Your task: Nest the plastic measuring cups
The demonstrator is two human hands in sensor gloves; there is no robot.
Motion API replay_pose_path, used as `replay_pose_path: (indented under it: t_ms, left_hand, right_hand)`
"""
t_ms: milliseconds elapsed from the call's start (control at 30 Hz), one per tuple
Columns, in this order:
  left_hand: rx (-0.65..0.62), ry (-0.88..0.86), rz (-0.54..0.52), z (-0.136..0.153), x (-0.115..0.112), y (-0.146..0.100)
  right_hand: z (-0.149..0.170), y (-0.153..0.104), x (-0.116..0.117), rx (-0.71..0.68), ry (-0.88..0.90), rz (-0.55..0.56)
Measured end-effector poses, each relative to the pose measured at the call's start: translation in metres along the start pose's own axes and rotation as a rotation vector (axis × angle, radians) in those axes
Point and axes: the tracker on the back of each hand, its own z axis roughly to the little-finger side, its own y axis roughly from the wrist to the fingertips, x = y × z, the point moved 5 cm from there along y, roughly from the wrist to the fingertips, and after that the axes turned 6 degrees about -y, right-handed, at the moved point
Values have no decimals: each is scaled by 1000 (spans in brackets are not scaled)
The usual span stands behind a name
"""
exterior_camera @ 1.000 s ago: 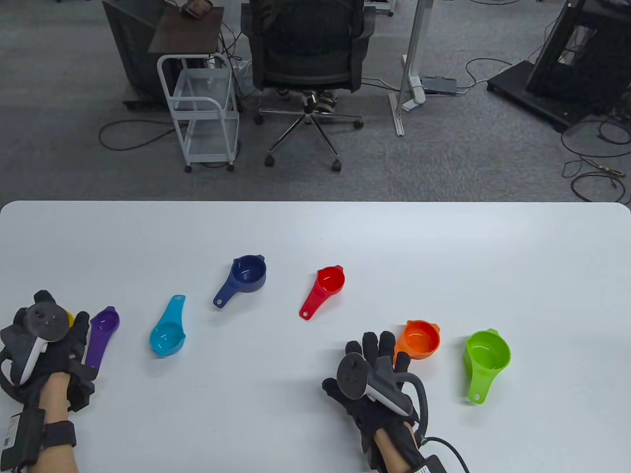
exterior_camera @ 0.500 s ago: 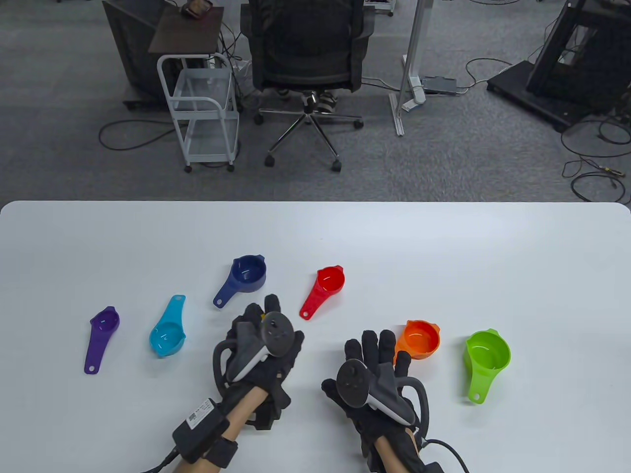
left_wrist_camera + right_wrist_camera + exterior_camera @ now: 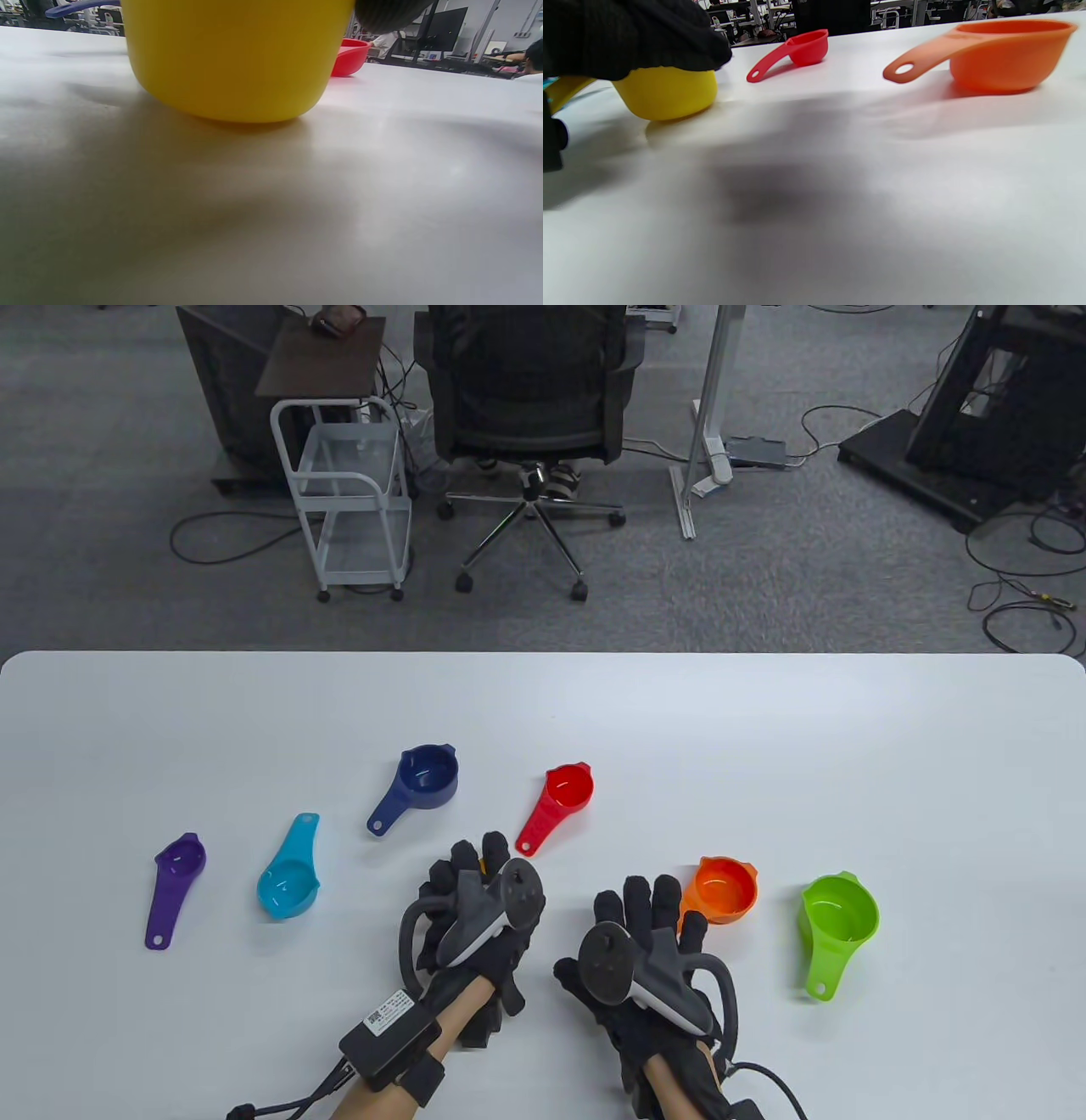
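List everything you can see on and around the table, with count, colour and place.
purple cup: 1, purple, table far left
cyan cup: 1, light blue, right of the purple one
navy cup: 1, dark blue, mid table
red cup: 1, red, right of the navy one
yellow cup: 1, yellow, on the table under the left hand
orange cup: 1, orange, by the right hand's fingertips
green cup: 1, green, table far right
table: 1, white
chair: 1, black, behind the table
cart: 1, white, left of the chair
left hand: black glove, over the yellow cup
right hand: black glove, fingers spread, beside the orange cup
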Motion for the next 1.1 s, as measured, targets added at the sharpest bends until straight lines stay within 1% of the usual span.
replay_pose_path:
  t_ms: [233, 367, 467, 633, 733, 833, 900, 1000, 1033, 1100]
  left_hand:
    - [37, 8, 32, 3, -3, 2]
    - [29, 18, 37, 2, -3, 2]
    - [18, -26, 48, 2, -1, 1]
    - [-26, -101, 36, 0, 17, -9]
    - [-53, -97, 73, -1, 25, -17]
    - [-110, -120, 29, 2, 44, -30]
    - [-184, -131, 18, 4, 55, -40]
    - [-278, -66, 3, 18, 68, -56]
    - [-285, -32, -14, 24, 69, -59]
    - [-272, 93, -59, 47, 70, -66]
  right_hand:
    - [-1, 0, 1, -1, 2, -23]
    - [-2, 0, 2, -2, 3, -36]
    - [-2, 0, 2, -1, 5, -39]
    - [-2, 0, 2, -2, 12, -34]
    - [-2, 0, 0, -4, 17, -28]
    - [-1, -1, -1, -3, 17, -16]
    - [0, -1, -2, 0, 18, -14]
    - [2, -1, -1, 4, 25, -15]
    - [2, -1, -1, 5, 24, -16]
    - [2, -1, -1, 5, 23, -16]
